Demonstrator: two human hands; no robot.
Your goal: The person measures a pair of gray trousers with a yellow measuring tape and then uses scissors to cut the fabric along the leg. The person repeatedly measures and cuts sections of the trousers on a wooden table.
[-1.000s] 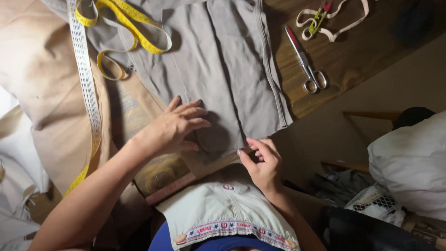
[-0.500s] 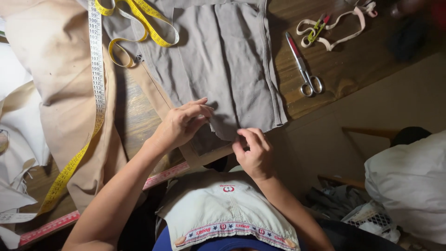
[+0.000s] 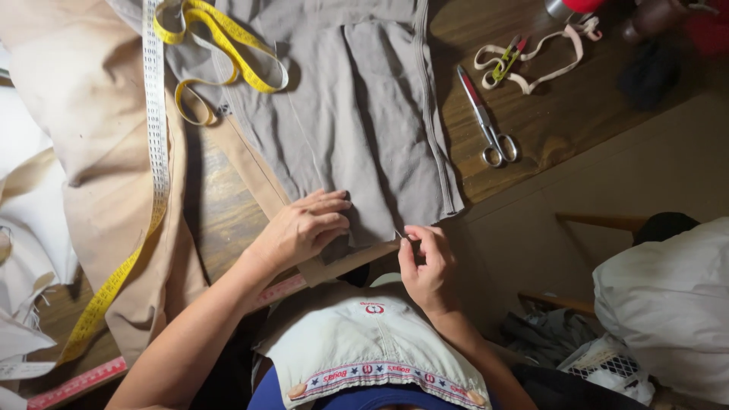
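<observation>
A grey folded garment (image 3: 357,114) lies on a wooden table (image 3: 562,114), its lower hem at the near edge. My left hand (image 3: 304,228) rests flat on the hem's left part, fingers spread and pressing the cloth down. My right hand (image 3: 425,262) pinches the hem's lower edge between thumb and fingers; a thin needle or pin seems to stick out there, too small to be sure. A tan strip of cloth (image 3: 342,262) runs under the grey hem.
A yellow tape measure (image 3: 220,38) loops over the garment and trails down the left. Beige fabric (image 3: 68,114) covers the left side. Scissors (image 3: 486,121) and a small thread snipper on a beige ribbon (image 3: 524,57) lie right. A white bundle (image 3: 668,304) sits at lower right.
My left hand slid down and right along the hem, from arched fingertips to a flatter press. My right hand stayed at the hem's edge. The view shifted slightly.
</observation>
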